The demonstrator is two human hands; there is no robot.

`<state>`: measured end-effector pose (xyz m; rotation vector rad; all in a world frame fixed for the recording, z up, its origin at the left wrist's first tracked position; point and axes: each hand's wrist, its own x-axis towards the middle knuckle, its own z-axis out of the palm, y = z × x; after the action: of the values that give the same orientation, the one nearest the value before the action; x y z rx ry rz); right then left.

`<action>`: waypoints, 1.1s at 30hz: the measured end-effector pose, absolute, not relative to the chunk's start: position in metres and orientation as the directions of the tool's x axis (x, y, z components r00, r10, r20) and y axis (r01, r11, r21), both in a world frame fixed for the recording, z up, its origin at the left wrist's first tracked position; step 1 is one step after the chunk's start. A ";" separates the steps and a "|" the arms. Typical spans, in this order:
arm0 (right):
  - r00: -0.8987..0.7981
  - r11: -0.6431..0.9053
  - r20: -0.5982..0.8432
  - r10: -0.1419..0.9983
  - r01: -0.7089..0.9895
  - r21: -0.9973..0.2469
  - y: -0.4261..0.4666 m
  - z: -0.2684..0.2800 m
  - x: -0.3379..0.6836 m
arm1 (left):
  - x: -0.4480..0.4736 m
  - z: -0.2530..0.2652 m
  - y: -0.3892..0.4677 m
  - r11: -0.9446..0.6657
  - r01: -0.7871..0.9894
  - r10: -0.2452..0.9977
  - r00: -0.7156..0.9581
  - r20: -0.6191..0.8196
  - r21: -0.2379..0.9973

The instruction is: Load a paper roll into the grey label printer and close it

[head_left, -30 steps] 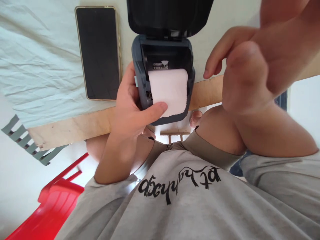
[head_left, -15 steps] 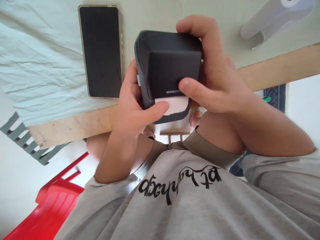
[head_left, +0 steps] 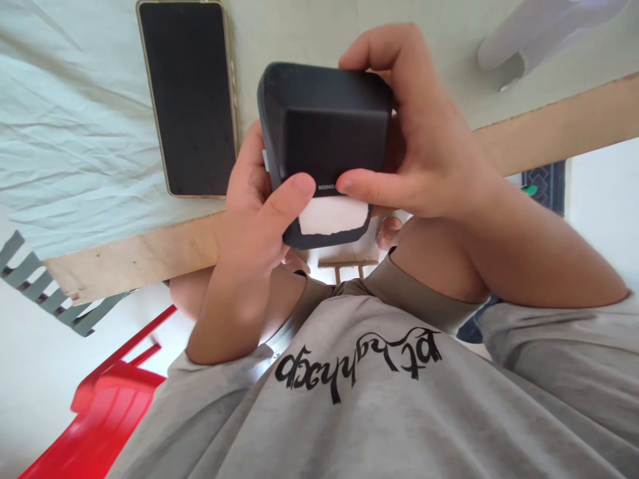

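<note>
Printer (head_left: 337,143) is in both hands, out in front of the person, mid-view; its near end shows past the wooden edge of the desk (head_left: 134,256). Can't tell if the far end touches the desk. Lid's down, lettering starting "NIIMB" by its near edge, rest hidden by R thumb.

L hand (head_left: 254,206) is part-curled round the L side, thumb on the lid's near L corner, other fingers mostly hidden behind. Pale blue tab (head_left: 265,159) shows just above its grip. R hand (head_left: 429,153) is bent round the R side: index at the far R edge, thumb laid along the lid's near edge, tip close to L thumb, small gap btwn. Both have hold of the printer.

Paper (head_left: 333,214), white w/ a ragged near edge, sticks out from under the lid, below both thumbs.

Phone (head_left: 190,100), screen dark, lies L of the printer on pale cloth (head_left: 74,133), wrinkled. White obj. (head_left: 519,33) is far R on the desk, partly cut off. Red chair (head_left: 100,419) is lower L.
</note>
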<state>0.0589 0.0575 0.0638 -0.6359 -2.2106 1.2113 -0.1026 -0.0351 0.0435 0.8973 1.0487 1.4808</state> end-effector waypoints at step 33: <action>-0.742 0.613 0.309 0.595 0.170 -0.772 0.054 0.057 0.089 | -0.089 0.051 -0.025 -0.153 -0.505 0.959 -0.284 0.004 0.849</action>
<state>0.0890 0.0538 0.0575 -0.6014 -2.2867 1.0144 -0.0891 -0.0252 0.0510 0.6992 0.9303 1.6790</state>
